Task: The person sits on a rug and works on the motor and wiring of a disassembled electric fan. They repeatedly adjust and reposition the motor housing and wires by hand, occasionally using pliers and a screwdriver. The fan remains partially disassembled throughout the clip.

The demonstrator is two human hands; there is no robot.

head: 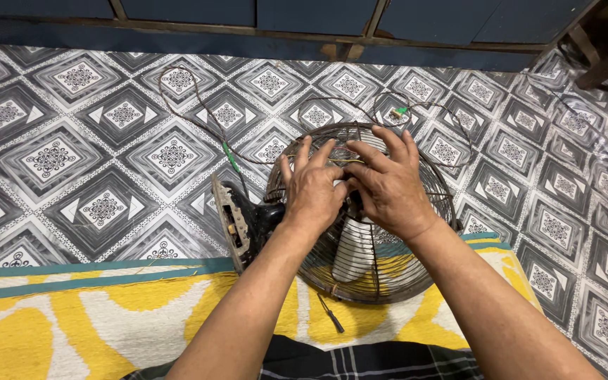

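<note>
Underneath everything, a patterned floor (107, 141) of grey and white diamond tiles, with a yellow, white and teal woven mat (72, 317) spread on the near side of the hands. Lying face-up, half on the mat and half on the tiles, a small table fan (360, 260): round rusty wire cage, pale blades inside, black base (241, 222) tipped on edge just left of the left wrist. Trailing away beyond the fingertips, a thin brown cord (191, 112) looped over the tiles, with a green tag on it. On top of the cage, side by side and touching at the thumbs, the left hand (311, 190) and the right hand (388, 183), both palm-down near the hub. Fingers spread and lightly curled over the wires, pressing on the cage rather than clenched around anything; whether any fingertips pinch a wire cannot be told. Nearer than the wrists, below the cage rim on the mat, a small dark-handled screwdriver (331, 315), untouched.
</note>
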